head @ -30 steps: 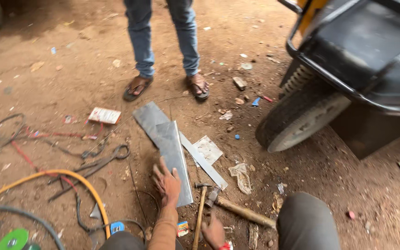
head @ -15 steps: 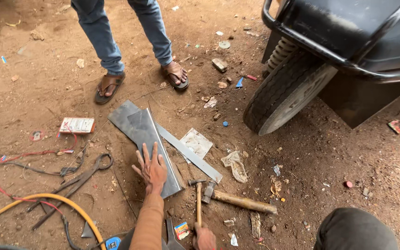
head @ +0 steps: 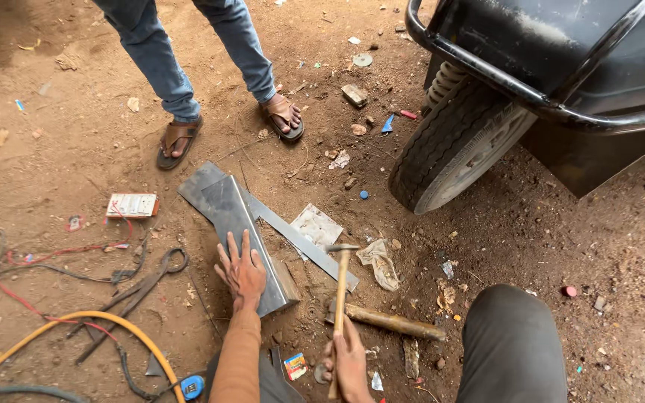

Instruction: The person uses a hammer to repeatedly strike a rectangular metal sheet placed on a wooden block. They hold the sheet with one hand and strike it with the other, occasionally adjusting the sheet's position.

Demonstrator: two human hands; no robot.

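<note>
Two hands are in my view, both low in the frame. My left hand [head: 242, 270] lies flat with fingers spread on a long grey metal sheet [head: 242, 227], pressing it onto the dirt ground [head: 76, 112]; nothing is gripped there, the palm is simply down on the metal. My right hand [head: 349, 358] is closed around the wooden handle of a hammer [head: 340, 291], whose head is lifted and points toward 12 o'clock, above a narrow metal strip [head: 300, 240] that runs out from under the sheet toward 4 o'clock. Just at 3 o'clock of the hammer handle a second, thicker wooden handle [head: 393, 323] lies on the ground. My right knee [head: 513, 347], in dark trousers, sits at 5 o'clock. At 12 o'clock from the sheet another person stands in jeans and sandals [head: 179, 142]. A vehicle tyre [head: 453, 145] fills the 2 o'clock area. At 9 o'clock of my left hand lie large shears [head: 139, 287], tangled wires and a yellow hose [head: 106, 321].
</note>
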